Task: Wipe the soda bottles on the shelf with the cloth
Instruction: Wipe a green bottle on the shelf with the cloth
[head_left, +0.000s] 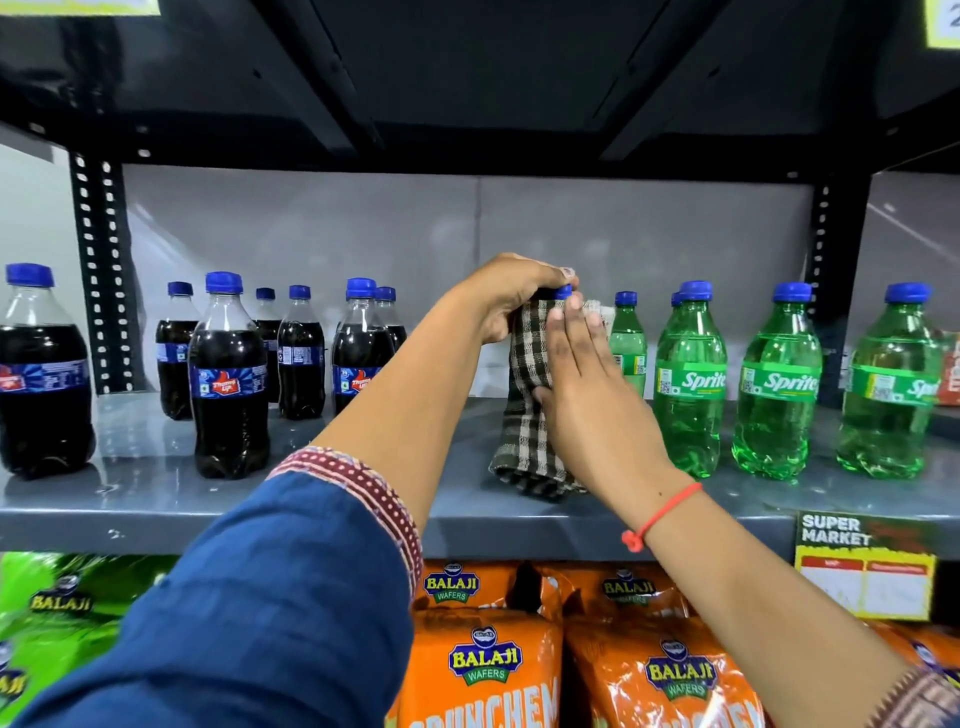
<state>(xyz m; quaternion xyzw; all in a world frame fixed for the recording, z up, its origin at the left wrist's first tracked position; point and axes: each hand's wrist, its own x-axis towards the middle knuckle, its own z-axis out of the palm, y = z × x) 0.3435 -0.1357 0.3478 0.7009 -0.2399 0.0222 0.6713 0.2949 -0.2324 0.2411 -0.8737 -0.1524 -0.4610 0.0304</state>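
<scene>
A checked brown-and-cream cloth (527, 415) is wrapped around a soda bottle standing mid-shelf; only the bottle's blue cap (562, 291) shows. My left hand (511, 296) grips the bottle's neck just under the cap. My right hand (582, 364) lies flat against the cloth, pressing it onto the bottle's side. Several dark cola bottles (228, 374) stand to the left. Several green Sprite bottles (691, 384) stand to the right.
The grey metal shelf (311, 499) has a black shelf close overhead and slotted black uprights (98, 270) at both sides. A price tag holder (865, 566) hangs on the front edge at right. Orange and green Balaji wafer bags (483, 660) fill the shelf below.
</scene>
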